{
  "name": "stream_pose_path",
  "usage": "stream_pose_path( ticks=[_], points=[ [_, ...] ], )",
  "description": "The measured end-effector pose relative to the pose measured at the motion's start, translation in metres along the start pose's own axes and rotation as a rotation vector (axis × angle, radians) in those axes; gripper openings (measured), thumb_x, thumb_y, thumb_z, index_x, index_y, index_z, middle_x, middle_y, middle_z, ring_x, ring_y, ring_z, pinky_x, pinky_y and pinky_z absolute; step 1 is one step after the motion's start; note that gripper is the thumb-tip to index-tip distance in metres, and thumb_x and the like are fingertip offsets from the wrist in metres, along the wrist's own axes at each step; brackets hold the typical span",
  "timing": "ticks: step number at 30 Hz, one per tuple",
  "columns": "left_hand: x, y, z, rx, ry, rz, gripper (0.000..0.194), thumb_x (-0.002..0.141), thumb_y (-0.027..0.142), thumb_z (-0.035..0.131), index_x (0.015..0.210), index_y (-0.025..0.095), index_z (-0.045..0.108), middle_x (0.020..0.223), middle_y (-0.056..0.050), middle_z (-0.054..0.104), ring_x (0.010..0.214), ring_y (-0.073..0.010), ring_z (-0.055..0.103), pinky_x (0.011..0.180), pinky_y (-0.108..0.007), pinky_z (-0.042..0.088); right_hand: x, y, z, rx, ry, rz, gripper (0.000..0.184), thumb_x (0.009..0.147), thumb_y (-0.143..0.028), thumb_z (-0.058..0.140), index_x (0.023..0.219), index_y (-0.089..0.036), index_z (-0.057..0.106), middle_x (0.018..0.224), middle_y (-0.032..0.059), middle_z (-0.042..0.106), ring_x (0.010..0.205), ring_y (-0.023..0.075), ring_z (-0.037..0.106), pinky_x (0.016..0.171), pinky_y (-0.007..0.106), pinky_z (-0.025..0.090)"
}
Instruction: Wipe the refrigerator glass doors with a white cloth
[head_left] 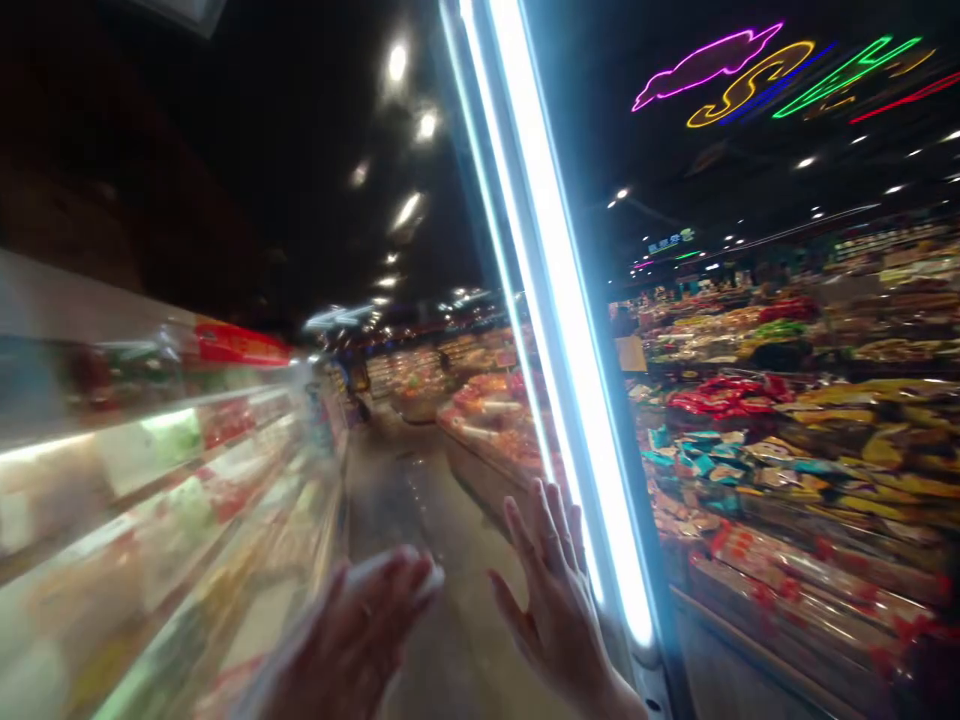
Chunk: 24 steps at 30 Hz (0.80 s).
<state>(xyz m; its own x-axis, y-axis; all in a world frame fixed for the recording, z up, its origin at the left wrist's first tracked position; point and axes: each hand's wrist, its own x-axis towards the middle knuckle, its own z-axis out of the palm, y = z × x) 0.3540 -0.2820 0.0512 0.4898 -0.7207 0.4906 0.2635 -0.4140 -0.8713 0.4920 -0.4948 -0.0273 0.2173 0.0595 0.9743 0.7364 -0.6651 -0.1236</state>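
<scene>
My right hand is raised in the lower middle, palm facing away, with its fingers spread and nothing in them. Just beyond its fingers, and partly overlapped by them, rises a bright light column with long glowing tubes, tilted in view. Whether the hand touches it I cannot tell. Lower left of centre, my left hand is smeared by motion. Its fingers look stretched out toward the right, with a pale streak along the upper edge. No held object can be made out in it.
Blurred lit shelves with packaged goods line the left, under a red sign. A tiled aisle floor runs ahead. Displays of colourful bagged goods fill the right. Neon shapes glow under the dark ceiling.
</scene>
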Motion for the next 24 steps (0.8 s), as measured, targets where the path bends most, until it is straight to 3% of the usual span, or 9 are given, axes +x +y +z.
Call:
stream_pose_path(
  ticks=[2, 4, 7, 9, 12, 14, 16, 21, 24],
  points=[
    [0.032, -0.026, 0.001, -0.159, 0.007, -0.211, 0.073, 0.097, 0.044, 0.051, 0.163, 0.021, 0.032, 0.171, -0.003, 0.029, 0.164, -0.0251, 0.012, 0.137, -0.060, 0.001, 0.006, 0.009, -0.002, 0.022, 0.002, 0.009, 0.077, 0.103, -0.031, 0.049, 0.170, -0.029, 0.012, 0.175, 0.0130, 0.019, 0.161, 0.0415, 0.019, 0.117, 0.080, 0.035],
    [0.052, -0.028, 0.002, -0.257, 0.039, -0.332, 0.070, 0.100, 0.038, 0.050, 0.162, 0.013, 0.031, 0.170, -0.009, 0.031, 0.165, -0.0258, 0.008, 0.136, -0.061, -0.002, 0.004, 0.014, -0.002, 0.064, 0.009, 0.020, 0.078, 0.102, -0.032, 0.050, 0.170, -0.029, 0.012, 0.174, 0.0129, 0.024, 0.159, 0.0406, 0.026, 0.119, 0.078, 0.036],
    [0.055, 0.005, 0.000, -0.339, 0.052, -0.097, 0.058, 0.099, 0.037, 0.053, 0.154, 0.020, 0.049, 0.172, 0.000, 0.028, 0.165, -0.0239, 0.009, 0.138, -0.052, 0.000, -0.008, 0.018, 0.001, 0.125, 0.050, 0.108, 0.077, 0.102, -0.040, 0.054, 0.168, -0.031, 0.018, 0.168, 0.0123, 0.039, 0.153, 0.0376, 0.041, 0.116, 0.068, 0.047],
    [0.060, 0.017, 0.000, -0.361, 0.059, 0.081, 0.051, 0.099, 0.037, 0.054, 0.149, 0.027, 0.056, 0.172, 0.007, 0.030, 0.164, -0.0207, 0.012, 0.138, -0.043, 0.004, -0.016, 0.020, 0.003, 0.136, 0.067, 0.159, 0.068, 0.100, -0.047, 0.061, 0.161, -0.032, 0.036, 0.159, 0.0120, 0.049, 0.143, 0.0358, 0.052, 0.106, 0.061, 0.056],
    [0.102, -0.013, 0.005, -0.357, 0.040, 0.072, 0.055, 0.102, 0.035, 0.046, 0.156, 0.024, 0.044, 0.170, 0.005, 0.035, 0.164, -0.0177, 0.012, 0.137, -0.046, -0.001, -0.021, 0.018, 0.006, 0.144, 0.061, 0.179, 0.051, 0.098, -0.048, 0.068, 0.141, -0.022, 0.058, 0.142, 0.0113, 0.061, 0.123, 0.0286, 0.063, 0.098, 0.052, 0.059],
    [0.142, -0.041, 0.010, -0.293, 0.085, -0.021, 0.056, 0.106, 0.032, 0.035, 0.161, 0.019, 0.031, 0.171, 0.000, 0.033, 0.164, -0.0186, 0.009, 0.135, -0.051, -0.002, -0.020, 0.014, 0.007, 0.156, 0.059, 0.182, 0.045, 0.099, -0.044, 0.068, 0.135, -0.019, 0.061, 0.135, 0.0104, 0.063, 0.116, 0.0250, 0.066, 0.097, 0.048, 0.059],
    [0.169, -0.049, 0.014, -0.240, 0.069, -0.065, 0.059, 0.108, 0.035, 0.032, 0.163, 0.016, 0.024, 0.173, -0.004, 0.027, 0.163, -0.0239, 0.015, 0.134, -0.055, -0.001, -0.018, 0.011, 0.008, 0.170, 0.060, 0.181, 0.044, 0.099, -0.044, 0.067, 0.135, -0.019, 0.061, 0.135, 0.0104, 0.064, 0.115, 0.0249, 0.066, 0.096, 0.048, 0.060],
    [0.141, -0.002, 0.011, -0.333, 0.094, 0.224, 0.048, 0.104, 0.036, 0.040, 0.149, 0.031, 0.054, 0.168, 0.010, 0.037, 0.164, -0.0168, 0.014, 0.138, -0.043, 0.003, -0.018, 0.010, 0.004, 0.185, 0.067, 0.160, 0.046, 0.099, -0.046, 0.068, 0.136, -0.019, 0.060, 0.135, 0.0106, 0.063, 0.115, 0.0255, 0.066, 0.095, 0.049, 0.060],
    [0.132, -0.021, 0.008, -0.386, 0.078, 0.153, 0.046, 0.105, 0.032, 0.037, 0.146, 0.034, 0.056, 0.163, 0.016, 0.044, 0.162, -0.0111, 0.017, 0.137, -0.039, 0.005, -0.014, 0.012, 0.002, 0.186, 0.070, 0.133, 0.046, 0.099, -0.046, 0.068, 0.136, -0.019, 0.060, 0.135, 0.0106, 0.064, 0.115, 0.0256, 0.066, 0.094, 0.049, 0.060]
  ],
)
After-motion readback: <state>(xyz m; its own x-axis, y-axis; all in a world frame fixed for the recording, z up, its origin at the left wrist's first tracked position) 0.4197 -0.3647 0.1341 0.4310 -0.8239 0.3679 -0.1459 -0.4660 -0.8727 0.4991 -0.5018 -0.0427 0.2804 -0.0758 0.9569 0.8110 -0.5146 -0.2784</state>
